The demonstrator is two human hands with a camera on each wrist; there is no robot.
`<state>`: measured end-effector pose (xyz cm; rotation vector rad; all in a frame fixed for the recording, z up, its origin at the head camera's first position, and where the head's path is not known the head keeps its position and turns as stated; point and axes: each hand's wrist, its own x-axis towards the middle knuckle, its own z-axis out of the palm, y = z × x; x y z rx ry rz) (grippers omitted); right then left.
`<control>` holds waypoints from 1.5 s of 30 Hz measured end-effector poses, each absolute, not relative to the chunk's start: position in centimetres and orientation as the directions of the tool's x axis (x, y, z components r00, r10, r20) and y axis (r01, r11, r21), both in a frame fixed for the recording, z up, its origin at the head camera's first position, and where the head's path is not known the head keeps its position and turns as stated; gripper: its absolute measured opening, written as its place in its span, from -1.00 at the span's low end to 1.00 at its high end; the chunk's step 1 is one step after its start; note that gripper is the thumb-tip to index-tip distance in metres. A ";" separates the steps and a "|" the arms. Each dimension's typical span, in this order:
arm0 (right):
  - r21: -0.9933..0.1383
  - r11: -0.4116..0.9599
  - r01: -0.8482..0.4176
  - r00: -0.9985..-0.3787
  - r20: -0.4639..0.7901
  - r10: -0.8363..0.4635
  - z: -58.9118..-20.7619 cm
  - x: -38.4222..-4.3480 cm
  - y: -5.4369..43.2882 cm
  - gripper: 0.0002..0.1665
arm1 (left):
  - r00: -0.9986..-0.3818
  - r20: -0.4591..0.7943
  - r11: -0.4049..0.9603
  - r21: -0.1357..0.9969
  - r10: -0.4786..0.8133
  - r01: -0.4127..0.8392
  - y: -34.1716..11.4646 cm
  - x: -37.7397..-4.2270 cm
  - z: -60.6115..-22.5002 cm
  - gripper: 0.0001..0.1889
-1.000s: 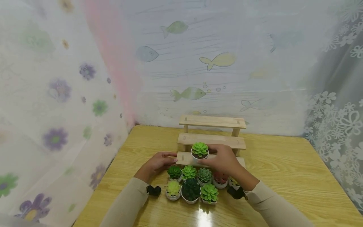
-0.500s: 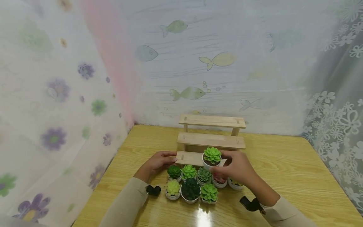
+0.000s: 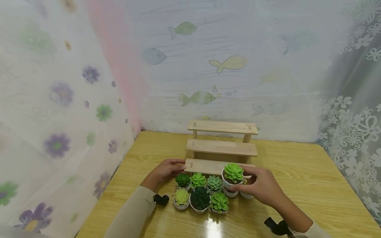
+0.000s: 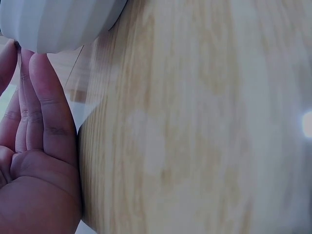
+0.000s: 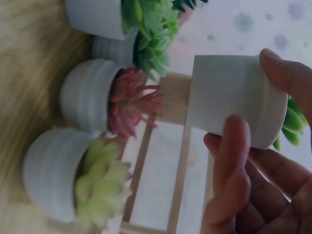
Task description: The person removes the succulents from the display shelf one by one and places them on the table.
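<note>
My right hand (image 3: 262, 185) holds a bright green potted succulent (image 3: 233, 172) by its white pot, above the right part of the front row of pots. In the right wrist view the thumb and fingers grip the plain pot (image 5: 234, 100), tilted in that view. My left hand (image 3: 165, 172) pinches the left end of the lowest board of a three-tier wooden stand (image 3: 220, 147). In the left wrist view, the left fingers (image 4: 51, 102) reach past a white ribbed pot (image 4: 63, 22). A red succulent (image 5: 131, 102) and a yellow-green one (image 5: 100, 185) stand beneath the held pot.
Several potted succulents cluster before the stand, among them a dark green one (image 3: 200, 199), a yellow-green one (image 3: 182, 197) and a light green one (image 3: 219, 202). A wood-grain table (image 3: 297, 178) lies beneath. Behind it hangs a fish-patterned sheet (image 3: 268, 99).
My right hand has moved right and toward me with the bright green succulent, from over the lowest board to above the front pots. The left hand stays at the stand's end.
</note>
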<state>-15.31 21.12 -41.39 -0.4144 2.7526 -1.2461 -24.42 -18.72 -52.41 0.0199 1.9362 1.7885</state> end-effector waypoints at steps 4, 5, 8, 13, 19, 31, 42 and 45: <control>-0.777 0.603 -0.179 -0.959 0.002 -0.282 -41.8 -14.6 22.1 0.00 | -0.876 -0.345 0.145 0.938 0.337 -0.314 -18.7 -24.4 -52.2 -0.49; -0.786 0.595 -0.171 -0.958 -0.008 -0.286 -41.9 -14.4 22.4 0.01 | -0.877 -0.344 0.149 0.939 0.336 -0.311 -18.7 -24.3 -52.2 -0.49; -0.807 0.572 -0.145 -0.954 -0.040 -0.297 -42.1 -13.9 22.9 0.04 | -0.876 -0.351 0.153 0.936 0.330 -0.318 -18.7 -24.3 -52.1 -0.49; -0.830 0.548 -0.104 -0.950 -0.081 -0.302 -42.5 -13.2 23.5 0.02 | -0.872 -0.358 0.139 0.934 0.334 -0.330 -18.6 -24.3 -52.1 -0.50; -0.854 0.512 -0.097 -0.931 -0.104 -0.350 -43.2 -12.4 24.2 0.04 | -0.870 -0.352 0.128 0.936 0.346 -0.328 -18.7 -24.2 -52.3 -0.49; -0.887 0.455 -0.078 -0.886 -0.148 -0.440 -46.0 -11.8 25.2 0.03 | -0.874 -0.356 0.139 0.934 0.331 -0.328 -18.5 -23.4 -52.0 -0.47; -0.903 0.425 -0.066 -0.878 -0.150 -0.454 -47.2 -11.8 25.1 0.00 | -0.874 -0.355 0.104 0.934 0.331 -0.341 -18.4 -23.3 -51.9 -0.48; -0.896 0.440 -0.053 -0.878 -0.169 -0.449 -47.3 -11.8 25.3 0.03 | -0.875 -0.358 0.099 0.933 0.326 -0.345 -18.4 -23.4 -51.9 -0.48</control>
